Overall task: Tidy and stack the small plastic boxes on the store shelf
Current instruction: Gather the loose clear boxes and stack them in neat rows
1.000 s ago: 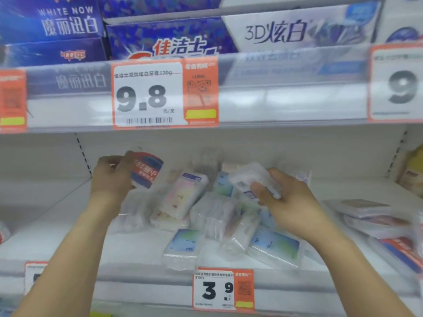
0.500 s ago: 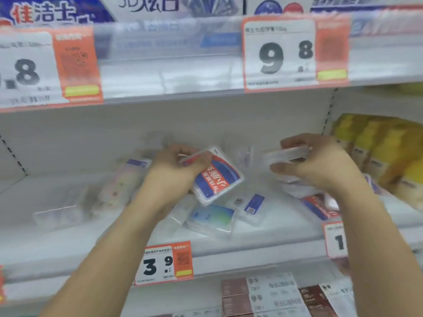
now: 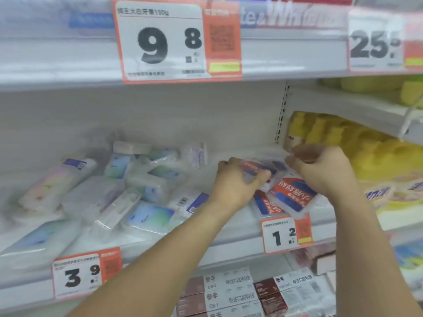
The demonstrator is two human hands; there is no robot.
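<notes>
A jumble of small clear plastic boxes with pale blue and pink labels lies across the left half of the white shelf. At the right end sit flat boxes with red and blue labels. My left hand grips one red-and-blue box just above that pile. My right hand closes its fingers on the far edge of a clear box, blurred by motion; whether it is the same box is unclear.
Yellow packages fill the bay to the right, behind a perforated upright. Orange price tags hang on the shelf edges and on the upper shelf. Boxed goods sit on the shelf below.
My view has swung to the right. Both hands moved right with their boxes and lowered them onto the red-and-blue pile at the shelf's right end.
</notes>
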